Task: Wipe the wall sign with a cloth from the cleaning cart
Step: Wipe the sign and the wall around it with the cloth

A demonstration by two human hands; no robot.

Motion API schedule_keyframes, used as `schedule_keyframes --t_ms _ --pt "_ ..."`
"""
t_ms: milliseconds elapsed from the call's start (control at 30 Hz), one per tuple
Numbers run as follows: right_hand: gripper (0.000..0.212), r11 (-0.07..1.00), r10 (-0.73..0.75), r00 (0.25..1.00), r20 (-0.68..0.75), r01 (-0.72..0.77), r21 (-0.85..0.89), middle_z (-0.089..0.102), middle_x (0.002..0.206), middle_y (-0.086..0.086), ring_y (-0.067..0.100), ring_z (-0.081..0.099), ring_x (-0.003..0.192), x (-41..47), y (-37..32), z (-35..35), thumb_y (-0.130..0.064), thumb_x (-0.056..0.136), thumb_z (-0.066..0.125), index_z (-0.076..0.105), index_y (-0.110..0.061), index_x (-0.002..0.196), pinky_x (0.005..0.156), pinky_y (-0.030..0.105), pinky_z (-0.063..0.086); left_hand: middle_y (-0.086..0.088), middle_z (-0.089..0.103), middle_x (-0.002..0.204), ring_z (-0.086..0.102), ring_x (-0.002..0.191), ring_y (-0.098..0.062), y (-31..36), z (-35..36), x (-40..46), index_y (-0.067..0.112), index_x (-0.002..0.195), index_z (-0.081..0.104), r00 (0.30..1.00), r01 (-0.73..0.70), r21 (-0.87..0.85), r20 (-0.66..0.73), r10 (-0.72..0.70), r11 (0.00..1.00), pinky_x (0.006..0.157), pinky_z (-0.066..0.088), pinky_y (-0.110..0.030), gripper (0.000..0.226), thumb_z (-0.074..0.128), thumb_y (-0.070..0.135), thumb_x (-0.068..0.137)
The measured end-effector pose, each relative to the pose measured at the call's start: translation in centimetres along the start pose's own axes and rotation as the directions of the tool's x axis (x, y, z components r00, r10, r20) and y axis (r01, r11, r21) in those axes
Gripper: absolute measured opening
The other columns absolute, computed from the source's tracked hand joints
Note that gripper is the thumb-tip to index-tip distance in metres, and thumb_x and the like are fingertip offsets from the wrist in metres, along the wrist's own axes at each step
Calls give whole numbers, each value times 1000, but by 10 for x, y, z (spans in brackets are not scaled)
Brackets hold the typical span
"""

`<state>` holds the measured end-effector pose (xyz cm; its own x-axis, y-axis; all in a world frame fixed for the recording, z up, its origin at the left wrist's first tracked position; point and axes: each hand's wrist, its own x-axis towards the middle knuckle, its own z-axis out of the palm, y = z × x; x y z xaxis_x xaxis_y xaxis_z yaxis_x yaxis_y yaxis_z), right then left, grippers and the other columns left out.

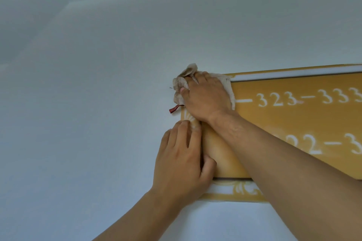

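Right hand (205, 98) presses the beige cloth (182, 82) flat on the top-left corner of the yellow wall sign (293, 119), fingers spread over it. Left hand (182, 160) just below, fingers straight, braced on the sign's left edge. Plain white wall (88, 103) left of both hands. Small red tag (174, 109) hangs under the cloth.

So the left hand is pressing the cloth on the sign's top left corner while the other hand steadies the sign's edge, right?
Not quite: in the head view the right hand presses the cloth on the sign's top left corner, and the left hand steadies the edge.
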<state>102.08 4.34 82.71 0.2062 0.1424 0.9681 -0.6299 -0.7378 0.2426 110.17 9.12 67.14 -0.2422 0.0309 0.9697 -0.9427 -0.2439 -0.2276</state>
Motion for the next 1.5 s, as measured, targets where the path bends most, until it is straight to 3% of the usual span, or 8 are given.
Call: schedule_keyframes --t_ms 500,633,767,900,1033,1167,1267,1500 --pt "47 978 -205 976 74 201 58 42 154 0 20 28 146 -3 -26 10 -40 104 27 50 -25 142 120 37 17 -7 54 110 50 99 -26 0 -1 -6 10 111 59 1000 9 -18 14 -8 1000 90 41 -37 38 49 32 81" --pt "33 925 -326 944 41 310 220 66 117 -9 10 57 112 -12 -30 2 -37 102 34 65 -31 109 99 33 39 -8 54 109 50 99 -27 4 -8 -13 10 112 59 1000 -18 -27 24 19 999 90 42 -38 39 47 32 82" --pt "28 850 -408 910 75 348 396 68 95 -19 -2 57 88 -32 -39 0 -38 103 37 64 -38 93 86 27 44 -7 53 105 49 93 -26 12 -14 -28 10 107 59 1000 -5 -78 22 6 997 88 43 -37 32 49 30 83" --pt "40 811 -337 939 66 253 528 53 63 -12 4 51 62 -50 -47 -3 -38 104 44 45 -30 64 65 30 39 -9 53 102 49 91 -26 16 -19 -41 10 103 59 1000 -21 -77 -20 19 997 88 43 -38 29 53 29 82" --pt "38 652 -226 974 24 132 747 47 61 -12 4 44 56 -72 -43 -17 -36 102 52 50 -23 67 57 24 34 -11 52 99 50 93 -31 24 -24 -47 8 95 57 992 -67 -103 -115 55 992 94 44 -46 25 53 27 80" --pt "36 546 -110 993 -39 94 833 55 65 5 8 47 61 -92 -29 -42 -32 102 55 61 -6 77 59 36 41 -13 52 104 50 100 -34 53 -15 -45 6 97 55 989 -40 -160 -148 16 986 101 41 -51 27 54 24 77" --pt "26 617 -58 983 -173 172 768 51 69 -12 2 48 65 -98 1 -66 -24 100 58 58 -23 74 63 24 38 -15 55 110 51 110 -35 87 -5 -31 1 104 57 992 -13 -203 -128 -13 979 109 36 -54 34 52 23 79" --pt "31 940 -68 975 -210 133 314 64 115 1 20 55 107 -111 134 -118 -36 102 52 68 -16 120 94 41 42 -9 54 130 44 132 -30 203 22 15 9 122 55 998 -49 -270 17 56 962 117 27 -50 46 50 33 83"
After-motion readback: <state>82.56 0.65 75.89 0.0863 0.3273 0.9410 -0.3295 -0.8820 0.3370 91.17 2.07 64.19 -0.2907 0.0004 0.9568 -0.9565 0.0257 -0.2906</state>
